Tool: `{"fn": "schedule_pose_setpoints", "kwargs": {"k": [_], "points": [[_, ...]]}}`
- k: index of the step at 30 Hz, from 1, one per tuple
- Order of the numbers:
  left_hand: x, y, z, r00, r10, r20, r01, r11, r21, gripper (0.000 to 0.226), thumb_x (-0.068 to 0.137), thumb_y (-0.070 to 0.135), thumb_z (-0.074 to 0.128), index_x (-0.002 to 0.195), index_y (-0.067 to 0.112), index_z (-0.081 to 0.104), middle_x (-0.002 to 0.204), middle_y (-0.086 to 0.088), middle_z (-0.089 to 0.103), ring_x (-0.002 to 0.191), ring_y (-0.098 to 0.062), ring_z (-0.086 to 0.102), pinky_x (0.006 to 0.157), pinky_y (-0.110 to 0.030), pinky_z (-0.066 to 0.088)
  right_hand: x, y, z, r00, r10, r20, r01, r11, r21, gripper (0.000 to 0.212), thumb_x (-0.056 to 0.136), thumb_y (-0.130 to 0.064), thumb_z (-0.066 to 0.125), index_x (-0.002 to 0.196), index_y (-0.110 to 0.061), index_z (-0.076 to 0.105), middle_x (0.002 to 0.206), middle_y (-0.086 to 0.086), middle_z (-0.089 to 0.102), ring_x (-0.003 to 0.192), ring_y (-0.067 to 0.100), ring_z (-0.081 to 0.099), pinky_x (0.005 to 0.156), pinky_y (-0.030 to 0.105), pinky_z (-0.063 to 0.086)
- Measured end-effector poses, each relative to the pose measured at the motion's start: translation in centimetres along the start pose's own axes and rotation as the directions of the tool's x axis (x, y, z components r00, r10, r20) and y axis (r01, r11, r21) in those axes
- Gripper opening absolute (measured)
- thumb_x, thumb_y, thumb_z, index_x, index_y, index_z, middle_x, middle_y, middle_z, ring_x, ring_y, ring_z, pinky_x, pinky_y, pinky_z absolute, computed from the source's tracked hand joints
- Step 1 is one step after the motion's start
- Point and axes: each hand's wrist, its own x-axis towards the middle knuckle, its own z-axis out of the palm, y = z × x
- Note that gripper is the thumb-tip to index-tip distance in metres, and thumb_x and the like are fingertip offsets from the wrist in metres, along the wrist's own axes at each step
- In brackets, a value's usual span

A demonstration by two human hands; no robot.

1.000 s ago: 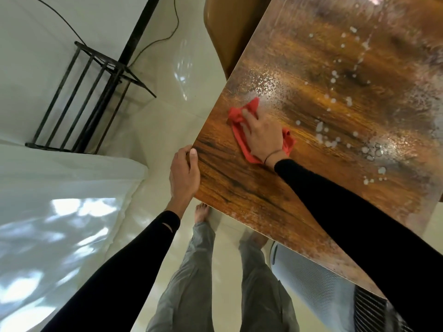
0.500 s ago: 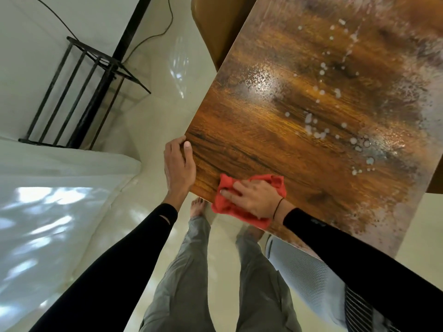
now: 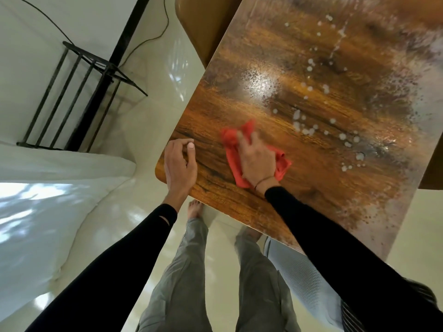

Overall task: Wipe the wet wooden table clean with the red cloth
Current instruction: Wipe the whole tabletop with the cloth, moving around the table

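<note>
While the right hand (image 3: 257, 161) presses flat on the cloth (image 3: 233, 161), we see the red fabric lying crumpled on the desk (image 3: 311, 188), near its left corner. The fingers (image 3: 242, 142) of this hand are spread over the cloth and push it down against the wood; part of the cloth sticks out above the fingertips and part shows to the right of the wrist. A thin dark band goes around this wrist, and the sleeve (image 3: 335, 248) is black.

The left hand (image 3: 179, 164) rests on the corner of the desk, just beside the cloth but not touching it. Its fingers are curled loosely, the thumb lies on top of the wood, and it holds nothing.

Beyond the cloth, on the right and upper part of the desk, many white drops (image 3: 309, 130) and a misty wet film cover the surface. The wood near the two hands looks darker and free of drops.

Below the desk edge we see grey trousers (image 3: 182, 283) and a bare foot (image 3: 194, 208) on the pale floor (image 3: 148, 130). At the left stand a black metal rack (image 3: 72, 101) and a white bed (image 3: 48, 212).
</note>
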Motion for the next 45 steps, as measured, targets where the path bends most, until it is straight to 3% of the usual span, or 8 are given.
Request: {"fn": "schedule_pose_setpoints", "kwargs": {"k": [4,9,16,23,33,39,42,45], "points": [[0.3,1.7,0.5,1.000,0.031,0.003,-0.031,0.999,-0.024,0.026,0.112,0.032,0.049,0.116,0.018,0.070,0.112,0.002,0.068,0.103,-0.015,0.061,0.089,-0.025,0.050,-8.9,0.5,-0.7,0.800,-0.572,0.181,0.566,0.820,0.084,0.051,0.103,-0.038,0.067,0.150,-0.020,0.058,0.127,0.009,0.055,0.090,0.026,0.072,0.066,0.036,0.058],[-0.7,3.7,2.0,0.994,0.066,0.086,-0.060,0.996,-0.066,0.024,0.113,0.029,0.051,0.117,0.016,0.071,0.112,0.003,0.071,0.103,-0.015,0.065,0.091,-0.040,0.058,-9.9,6.3,-2.0,0.547,-0.803,0.238,0.798,0.586,0.143,0.046,0.107,-0.030,0.050,0.151,-0.019,0.057,0.120,0.010,0.056,0.086,0.028,0.072,0.066,0.040,0.060],[-2.5,5.7,4.5,0.981,0.117,0.155,-0.107,0.992,-0.071,0.020,0.113,0.029,0.054,0.115,0.018,0.070,0.107,0.009,0.069,0.099,-0.009,0.064,0.089,-0.017,0.049,2.8,13.0,-3.6,0.956,-0.294,-0.014,0.292,0.952,-0.096,0.034,0.113,-0.039,0.049,0.144,-0.026,0.052,0.126,0.011,0.062,0.077,0.030,0.070,0.054,0.035,0.052],[-3.3,6.5,5.1,0.985,0.094,0.145,-0.086,0.994,-0.066,0.028,0.114,0.031,0.048,0.115,0.016,0.072,0.098,0.005,0.074,0.091,-0.010,0.069,0.080,-0.013,0.047,-4.4,7.1,-2.2,0.999,0.006,-0.044,-0.005,1.000,0.019,0.029,0.114,-0.030,0.053,0.142,-0.023,0.053,0.122,0.009,0.059,0.070,0.018,0.062,0.051,0.030,0.052],[-5.3,7.6,6.7,0.981,0.081,0.175,-0.072,0.996,-0.059,0.028,0.114,0.030,0.047,0.115,0.015,0.072,0.093,0.003,0.075,0.087,-0.012,0.069,0.078,-0.011,0.044,-17.6,10.1,-3.7,0.548,-0.801,0.240,0.793,0.589,0.156,0.054,0.100,-0.025,0.070,0.151,-0.020,0.055,0.112,0.006,0.059,0.085,0.025,0.070,0.072,0.038,0.059],[-6.3,8.9,8.3,0.977,0.107,0.185,-0.099,0.994,-0.055,0.029,0.114,0.032,0.047,0.116,0.017,0.072,0.090,0.008,0.071,0.082,0.001,0.064,0.078,-0.017,0.047,-11.1,18.3,-5.7,0.834,-0.550,0.052,0.552,0.834,-0.027,0.036,0.112,-0.033,0.055,0.146,-0.021,0.054,0.114,0.006,0.047,0.070,0.025,0.064,0.047,0.029,0.038],[-6.9,9.6,9.1,0.968,0.139,0.209,-0.126,0.989,-0.074,0.030,0.114,0.033,0.046,0.115,0.018,0.071,0.089,0.009,0.071,0.081,-0.001,0.064,0.077,-0.018,0.048,-8.4,20.1,-6.2,0.985,-0.122,-0.120,0.109,0.988,-0.109,0.034,0.116,-0.044,0.046,0.142,-0.025,0.056,0.108,0.009,0.057,0.067,0.031,0.066,0.052,0.028,0.027],[-7.4,10.4,10.0,0.961,0.157,0.226,-0.146,0.987,-0.066,0.029,0.114,0.036,0.045,0.113,0.022,0.070,0.086,0.018,0.067,0.078,0.003,0.063,0.073,-0.007,0.041,-8.4,18.6,-5.7,0.944,0.272,-0.186,-0.293,0.952,-0.093,0.035,0.113,-0.036,0.056,0.143,-0.020,0.063,0.114,0.016,0.063,0.076,0.035,0.069,0.052,0.029,0.034]]}}
